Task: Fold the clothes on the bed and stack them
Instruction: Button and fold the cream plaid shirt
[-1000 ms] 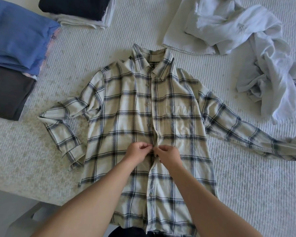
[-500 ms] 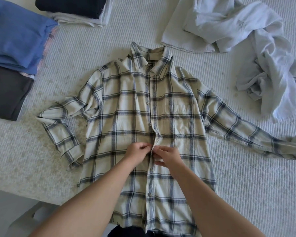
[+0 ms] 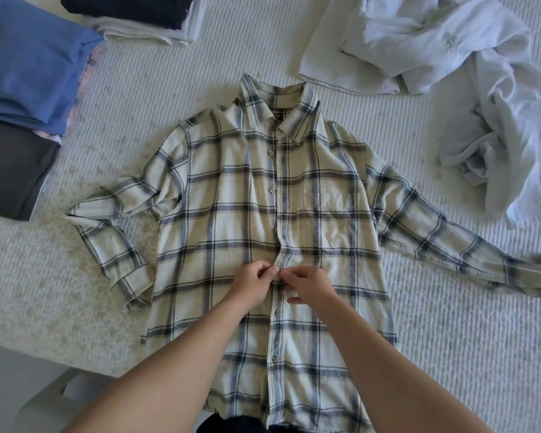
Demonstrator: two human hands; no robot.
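Observation:
A cream and navy plaid shirt (image 3: pixel 225 201) lies face up on the white bed (image 3: pixel 450 354), collar away from me, sleeves spread to both sides. My left hand (image 3: pixel 252 281) and my right hand (image 3: pixel 310 284) meet at the button placket at mid-chest height. Both pinch the placket edges together at a button. The left sleeve is bent back on itself; the right sleeve stretches out to the frame's right edge.
Folded stacks sit at the left: blue clothes (image 3: pixel 28 64) over a dark grey piece (image 3: pixel 10 170), and a dark garment on white ones (image 3: pixel 144 17) at the top. A heap of unfolded white clothes (image 3: pixel 450 57) lies at the top right. The bed's edge runs at the lower left.
Both hands stay at the same button on the placket, with only small finger movements. The shirt has not shifted.

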